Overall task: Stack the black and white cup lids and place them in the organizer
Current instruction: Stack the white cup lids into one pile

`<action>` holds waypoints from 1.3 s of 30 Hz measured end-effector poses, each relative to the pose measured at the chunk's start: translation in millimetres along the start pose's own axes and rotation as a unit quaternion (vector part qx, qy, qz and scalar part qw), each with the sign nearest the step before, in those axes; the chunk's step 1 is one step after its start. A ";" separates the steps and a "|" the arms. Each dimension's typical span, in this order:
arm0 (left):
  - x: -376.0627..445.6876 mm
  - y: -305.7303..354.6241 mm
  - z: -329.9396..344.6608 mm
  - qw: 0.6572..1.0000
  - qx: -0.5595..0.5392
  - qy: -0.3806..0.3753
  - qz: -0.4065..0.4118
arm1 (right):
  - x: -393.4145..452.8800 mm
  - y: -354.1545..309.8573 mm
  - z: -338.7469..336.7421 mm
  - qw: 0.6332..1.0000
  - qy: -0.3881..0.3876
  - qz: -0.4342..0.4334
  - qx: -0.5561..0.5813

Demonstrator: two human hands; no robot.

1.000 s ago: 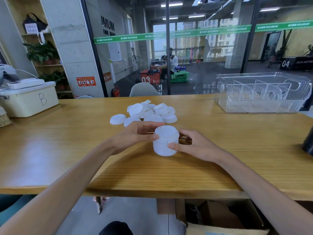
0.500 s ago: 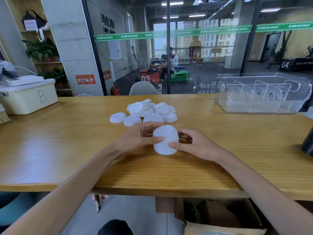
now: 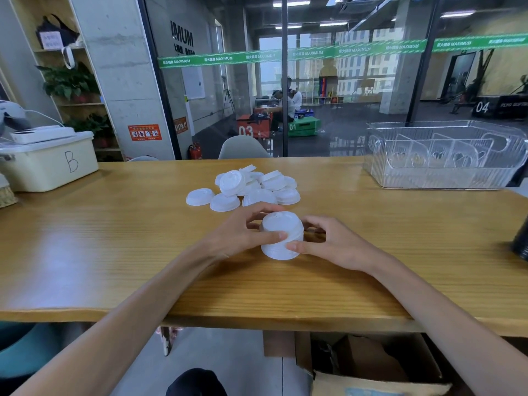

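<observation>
A stack of white cup lids (image 3: 281, 234) stands on the wooden table (image 3: 114, 247) near the middle. My left hand (image 3: 243, 234) grips the stack from the left, and my right hand (image 3: 331, 241) grips it from the right. Behind the stack lies a loose pile of several white lids (image 3: 251, 188). The clear plastic organizer (image 3: 445, 155), with dividers inside, sits at the table's back right. A dark stack, likely the black lids (image 3: 521, 242), shows only partly at the right edge.
A cream box marked B (image 3: 48, 161) stands at the back left with a white device on top. A glass wall runs behind the table. A cardboard box (image 3: 371, 367) lies on the floor under the table's front edge.
Both hands stay closed around the white stack, which has shifted only slightly on the table. The head camera has moved a little.
</observation>
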State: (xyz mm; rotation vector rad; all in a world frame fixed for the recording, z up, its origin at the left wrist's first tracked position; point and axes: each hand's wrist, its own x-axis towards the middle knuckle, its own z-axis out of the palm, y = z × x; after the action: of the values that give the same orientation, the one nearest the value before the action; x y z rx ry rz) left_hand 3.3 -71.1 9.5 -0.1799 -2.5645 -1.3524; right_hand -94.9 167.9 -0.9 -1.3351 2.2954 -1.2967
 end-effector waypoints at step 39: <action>56.1 -109.9 -120.6 0.903 0.163 0.270 -0.290 | 6.6 10.6 1.9 1.000 0.008 -0.001 0.019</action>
State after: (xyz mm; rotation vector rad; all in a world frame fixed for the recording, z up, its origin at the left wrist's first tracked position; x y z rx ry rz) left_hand -56.6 -232.8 2.5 0.9492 -2.3610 -0.9005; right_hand -104.2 163.9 -8.5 -1.3201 2.2695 -1.3496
